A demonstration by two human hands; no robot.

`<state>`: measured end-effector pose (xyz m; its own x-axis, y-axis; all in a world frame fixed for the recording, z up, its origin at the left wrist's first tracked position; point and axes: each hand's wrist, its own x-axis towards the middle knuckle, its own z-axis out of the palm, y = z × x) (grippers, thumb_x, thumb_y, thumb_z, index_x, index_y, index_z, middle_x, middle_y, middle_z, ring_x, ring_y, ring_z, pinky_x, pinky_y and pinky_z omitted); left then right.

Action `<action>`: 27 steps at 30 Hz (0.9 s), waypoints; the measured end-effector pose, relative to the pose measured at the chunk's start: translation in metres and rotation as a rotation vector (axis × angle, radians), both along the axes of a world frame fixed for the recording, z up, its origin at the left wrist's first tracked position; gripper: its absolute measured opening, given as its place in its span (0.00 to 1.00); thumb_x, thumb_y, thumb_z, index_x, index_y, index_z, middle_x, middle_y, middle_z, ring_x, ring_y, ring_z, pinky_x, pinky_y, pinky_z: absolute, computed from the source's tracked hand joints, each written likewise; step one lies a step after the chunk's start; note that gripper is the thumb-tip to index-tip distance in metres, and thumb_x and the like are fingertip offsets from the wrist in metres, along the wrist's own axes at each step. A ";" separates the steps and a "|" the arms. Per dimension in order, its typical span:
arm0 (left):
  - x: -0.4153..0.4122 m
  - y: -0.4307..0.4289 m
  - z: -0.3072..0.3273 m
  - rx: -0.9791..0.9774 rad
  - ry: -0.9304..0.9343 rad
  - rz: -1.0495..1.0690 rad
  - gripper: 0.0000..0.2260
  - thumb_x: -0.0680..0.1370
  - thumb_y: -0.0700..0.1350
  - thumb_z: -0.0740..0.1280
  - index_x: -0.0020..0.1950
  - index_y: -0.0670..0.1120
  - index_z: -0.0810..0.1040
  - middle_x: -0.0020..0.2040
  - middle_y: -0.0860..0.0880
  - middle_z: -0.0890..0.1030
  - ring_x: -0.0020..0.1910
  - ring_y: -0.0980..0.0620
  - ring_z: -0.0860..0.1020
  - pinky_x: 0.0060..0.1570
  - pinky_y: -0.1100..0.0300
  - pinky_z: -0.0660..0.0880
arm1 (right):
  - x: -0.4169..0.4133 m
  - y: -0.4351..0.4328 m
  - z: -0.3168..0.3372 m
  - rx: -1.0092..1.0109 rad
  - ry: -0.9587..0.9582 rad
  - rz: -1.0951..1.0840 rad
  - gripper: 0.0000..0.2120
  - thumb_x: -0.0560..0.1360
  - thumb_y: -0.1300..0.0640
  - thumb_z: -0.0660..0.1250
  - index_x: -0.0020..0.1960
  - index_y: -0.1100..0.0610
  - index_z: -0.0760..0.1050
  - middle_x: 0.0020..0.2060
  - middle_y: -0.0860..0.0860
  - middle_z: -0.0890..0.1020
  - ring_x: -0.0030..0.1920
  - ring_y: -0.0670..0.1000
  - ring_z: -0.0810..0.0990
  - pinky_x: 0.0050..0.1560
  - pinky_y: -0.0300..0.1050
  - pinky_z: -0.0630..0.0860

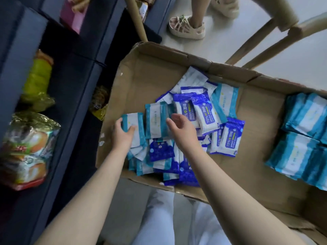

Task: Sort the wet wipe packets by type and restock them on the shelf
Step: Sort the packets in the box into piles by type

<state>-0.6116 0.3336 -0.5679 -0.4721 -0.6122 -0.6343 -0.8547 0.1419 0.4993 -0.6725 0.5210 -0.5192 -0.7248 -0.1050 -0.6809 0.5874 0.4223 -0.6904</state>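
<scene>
The left hand (123, 133) grasps a flat teal-and-white wet wipe packet (137, 119) at the left end of the open brown cardboard box (141, 71), thumb on its face and fingers curled round its outer edge; the right hand (182, 129) hovers over the middle of the box, fingers loosely bent and holding nothing; beneath it lies a mixed heap of dark blue-and-white wet wipe packets (205, 114) and more teal ones; a neat stack of teal-and-white packets (300, 138) fills the right end of the box; left of the box stands a dark blue shelf (76, 103) with crinkled snack bags (30, 147); beyond the box, pale wooden chair legs (136, 20) and a sandalled foot (187, 28).
</scene>
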 end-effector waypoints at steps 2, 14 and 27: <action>-0.004 0.000 -0.002 0.044 -0.039 0.004 0.28 0.77 0.47 0.71 0.74 0.45 0.64 0.69 0.45 0.70 0.65 0.46 0.73 0.62 0.50 0.73 | -0.003 -0.016 -0.007 0.059 -0.026 0.040 0.22 0.79 0.49 0.67 0.70 0.58 0.72 0.64 0.53 0.80 0.63 0.50 0.78 0.66 0.51 0.74; 0.020 -0.014 -0.014 0.256 0.034 0.178 0.25 0.78 0.41 0.70 0.73 0.46 0.68 0.66 0.48 0.76 0.59 0.51 0.77 0.50 0.58 0.75 | -0.007 -0.054 -0.049 0.436 -0.066 0.097 0.15 0.70 0.48 0.77 0.52 0.50 0.76 0.47 0.47 0.81 0.53 0.53 0.80 0.58 0.56 0.77; 0.062 0.019 0.009 0.240 -0.021 0.226 0.21 0.77 0.40 0.70 0.69 0.42 0.70 0.64 0.44 0.77 0.56 0.48 0.79 0.40 0.63 0.75 | 0.025 -0.025 -0.037 0.355 -0.145 0.121 0.09 0.74 0.55 0.73 0.52 0.58 0.81 0.47 0.52 0.83 0.50 0.55 0.82 0.52 0.59 0.80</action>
<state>-0.5492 0.3523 -0.5586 -0.3266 -0.5318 -0.7814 -0.8619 -0.1718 0.4771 -0.6477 0.4965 -0.5564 -0.6156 0.0766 -0.7843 0.5993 0.6918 -0.4028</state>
